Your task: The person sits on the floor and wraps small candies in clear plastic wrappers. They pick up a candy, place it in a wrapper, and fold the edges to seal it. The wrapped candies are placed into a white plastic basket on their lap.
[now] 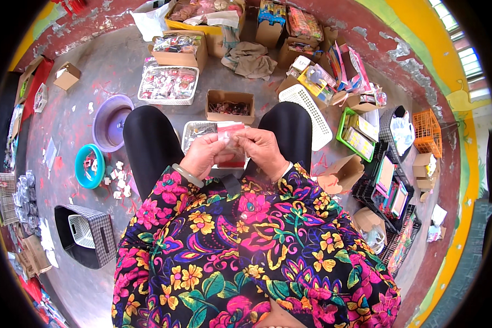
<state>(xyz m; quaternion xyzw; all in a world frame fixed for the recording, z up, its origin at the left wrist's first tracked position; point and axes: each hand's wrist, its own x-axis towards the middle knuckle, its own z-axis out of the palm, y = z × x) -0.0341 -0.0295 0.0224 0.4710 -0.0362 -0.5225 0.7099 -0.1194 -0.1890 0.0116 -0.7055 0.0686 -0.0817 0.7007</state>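
Observation:
Between my knees both hands meet at a small clear plastic packet (232,162) with a red card in it. My left hand (205,155) pinches its left side, a bangle around that wrist. The fingers of my right hand (263,148) are closed at the packet's upper right edge. What lies between the fingertips is too small to make out. Under and behind the hands sits a white plastic basket (188,133), mostly covered by them. Just beyond it stands an open cardboard box (230,116) with dark reddish small items inside.
A white basket of packed goods (167,99) and a cardboard box (202,58) stand ahead. At left are a purple basin (99,131), a teal basin (82,177) and a checked bin (101,229). At right are a white tray (317,128), a green basket (343,128) and black crates (361,188).

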